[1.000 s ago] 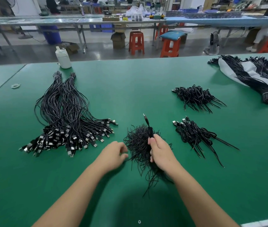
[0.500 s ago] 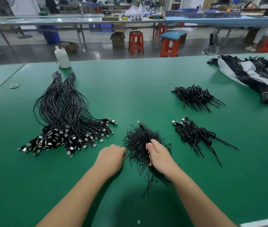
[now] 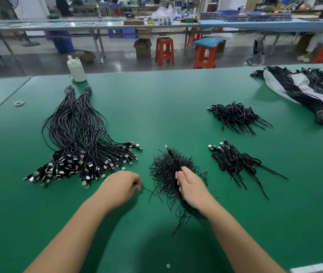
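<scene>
A loose heap of thin black wire ties (image 3: 166,170) lies on the green table (image 3: 156,107) in front of me. My right hand (image 3: 191,187) grips a coiled black USB cable (image 3: 173,156) over the heap, its plug pointing up and away. My left hand (image 3: 123,187) sits left of the heap with fingers curled, pinching one end of a single black tie (image 3: 148,191) that trails toward the heap.
Two long bundles of USB cables (image 3: 77,134) fan out at the left. Two small piles of coiled cables (image 3: 235,117) (image 3: 233,160) lie at the right. More bundles on a white bag (image 3: 302,91) sit far right. A white bottle (image 3: 76,69) stands at the back.
My left hand has drawn away to the left, pulling one tie out of the heap. The cable in my right hand has dropped lower and tilted left.
</scene>
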`<state>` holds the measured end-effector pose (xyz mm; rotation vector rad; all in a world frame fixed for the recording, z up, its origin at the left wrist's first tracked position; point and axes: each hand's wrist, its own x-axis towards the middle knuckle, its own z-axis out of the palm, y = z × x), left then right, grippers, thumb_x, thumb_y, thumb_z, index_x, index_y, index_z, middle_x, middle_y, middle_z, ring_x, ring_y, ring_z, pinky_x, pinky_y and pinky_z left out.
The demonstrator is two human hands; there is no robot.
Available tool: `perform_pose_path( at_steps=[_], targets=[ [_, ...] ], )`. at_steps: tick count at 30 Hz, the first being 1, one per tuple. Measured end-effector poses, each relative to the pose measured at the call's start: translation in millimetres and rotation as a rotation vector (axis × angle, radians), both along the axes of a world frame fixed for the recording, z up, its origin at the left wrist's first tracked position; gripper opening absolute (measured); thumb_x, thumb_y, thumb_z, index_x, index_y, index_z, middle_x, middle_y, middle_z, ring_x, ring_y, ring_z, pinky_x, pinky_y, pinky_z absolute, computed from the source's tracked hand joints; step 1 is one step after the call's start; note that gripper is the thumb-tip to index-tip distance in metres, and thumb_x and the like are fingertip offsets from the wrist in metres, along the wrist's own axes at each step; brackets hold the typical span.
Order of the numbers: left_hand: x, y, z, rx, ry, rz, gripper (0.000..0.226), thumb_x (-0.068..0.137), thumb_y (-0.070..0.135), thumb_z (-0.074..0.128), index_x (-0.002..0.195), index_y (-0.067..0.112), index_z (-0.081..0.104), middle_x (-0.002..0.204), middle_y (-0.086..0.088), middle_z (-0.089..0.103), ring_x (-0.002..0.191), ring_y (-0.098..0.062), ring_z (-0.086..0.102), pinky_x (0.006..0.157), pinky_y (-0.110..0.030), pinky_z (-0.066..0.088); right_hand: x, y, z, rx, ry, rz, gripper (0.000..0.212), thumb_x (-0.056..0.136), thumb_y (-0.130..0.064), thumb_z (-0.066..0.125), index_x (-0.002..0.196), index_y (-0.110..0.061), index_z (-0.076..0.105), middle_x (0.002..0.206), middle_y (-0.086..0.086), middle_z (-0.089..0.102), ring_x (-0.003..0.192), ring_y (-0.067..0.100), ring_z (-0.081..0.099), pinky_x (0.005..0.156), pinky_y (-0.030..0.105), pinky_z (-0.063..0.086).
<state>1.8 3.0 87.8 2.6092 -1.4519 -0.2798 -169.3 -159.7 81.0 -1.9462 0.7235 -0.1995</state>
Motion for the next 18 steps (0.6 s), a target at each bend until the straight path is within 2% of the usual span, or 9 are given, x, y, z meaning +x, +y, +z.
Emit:
perform_pose_path(
  at_steps=[2, 4, 6, 8, 11, 13, 15, 18],
  targets=[
    [3.1, 0.2, 3.1, -0.096, 0.047, 0.082, 0.012, 0.096, 0.027, 0.061, 0.098, 0.03, 0.073, 0.095, 0.015, 0.071, 0.084, -0.006, 0.062, 0.084, -0.029, 0.053, -0.9, 2.9, 2.3, 0.002, -0.029, 0.027, 0.03, 0.107, -0.036, 0.031, 0.086, -0.021, 0.046, 0.072, -0.011, 0.045, 0.064, 0.006, 0.041, 0.069, 0.03, 0.038],
    [-1.0, -2.1, 6.3, -0.326, 0.235, 0.215, 0.01, 0.092, 0.024, 0.068, 0.093, 0.03, 0.076, 0.087, 0.016, 0.073, 0.079, -0.003, 0.064, 0.077, -0.024, 0.051, -0.7, 9.3, 5.7, 0.009, -0.048, 0.086, 0.027, 0.107, -0.04, 0.031, 0.082, -0.038, 0.039, 0.072, -0.018, 0.044, 0.066, -0.005, 0.039, 0.078, 0.028, 0.037],
    [-15.0, -8.7, 11.7, -0.554, 0.547, 0.316, 0.015, 0.089, 0.02, 0.072, 0.083, 0.033, 0.077, 0.072, 0.011, 0.072, 0.063, -0.001, 0.06, 0.061, -0.021, 0.047, 0.6, 17.5, 8.2, -0.005, -0.07, 0.153, 0.027, 0.107, -0.041, 0.031, 0.082, -0.036, 0.041, 0.068, -0.02, 0.049, 0.063, -0.005, 0.042, 0.073, 0.025, 0.038],
    [-32.5, -15.5, 14.0, -0.646, 0.717, 0.326, 0.021, 0.089, 0.015, 0.072, 0.078, 0.033, 0.076, 0.064, 0.005, 0.068, 0.053, -0.005, 0.054, 0.052, -0.022, 0.043, 2.6, 23.8, 9.3, -0.029, -0.091, 0.193, 0.029, 0.107, -0.038, 0.031, 0.087, -0.024, 0.046, 0.068, -0.015, 0.049, 0.062, 0.003, 0.042, 0.065, 0.029, 0.038],
    [-49.0, -21.7, 16.1, -0.645, 0.727, 0.277, 0.021, 0.089, 0.012, 0.069, 0.077, 0.027, 0.076, 0.055, 0.008, 0.055, 0.052, -0.009, 0.042, 0.049, -0.021, 0.034, 5.3, 26.7, 7.8, -0.079, -0.091, 0.192, 0.023, 0.108, -0.031, 0.031, 0.097, -0.022, 0.05, 0.078, -0.012, 0.051, 0.07, 0.003, 0.046, 0.071, 0.03, 0.04],
    [-48.9, -22.8, 15.0, -0.642, 0.702, 0.287, 0.013, 0.089, 0.013, 0.069, 0.08, 0.021, 0.076, 0.055, 0.007, 0.053, 0.053, -0.011, 0.04, 0.052, -0.025, 0.034, 5.5, 25.6, 6.6, -0.077, -0.071, 0.176, 0.022, 0.108, -0.032, 0.031, 0.115, -0.023, 0.05, 0.084, -0.011, 0.056, 0.075, 0.002, 0.05, 0.074, 0.027, 0.042],
    [-49.1, -22.3, 14.6, -0.621, 0.706, 0.295, 0.01, 0.09, 0.014, 0.071, 0.083, 0.019, 0.075, 0.057, 0.005, 0.054, 0.055, -0.013, 0.041, 0.056, -0.027, 0.036, 5.9, 24.6, 4.8, -0.074, -0.066, 0.162, 0.026, 0.108, -0.033, 0.032, 0.126, -0.022, 0.047, 0.08, -0.01, 0.054, 0.071, 0.003, 0.049, 0.07, 0.027, 0.041],
    [-53.6, -23.2, 14.4, -0.59, 0.691, 0.248, 0.011, 0.09, 0.014, 0.07, 0.085, 0.022, 0.075, 0.057, 0.005, 0.054, 0.054, -0.01, 0.041, 0.056, -0.026, 0.037, 7.4, 24.0, 2.7, -0.017, -0.111, 0.121, 0.025, 0.108, -0.03, 0.034, 0.108, -0.011, 0.05, 0.07, -0.011, 0.046, 0.062, 0.006, 0.043, 0.065, 0.029, 0.038]
  ],
)
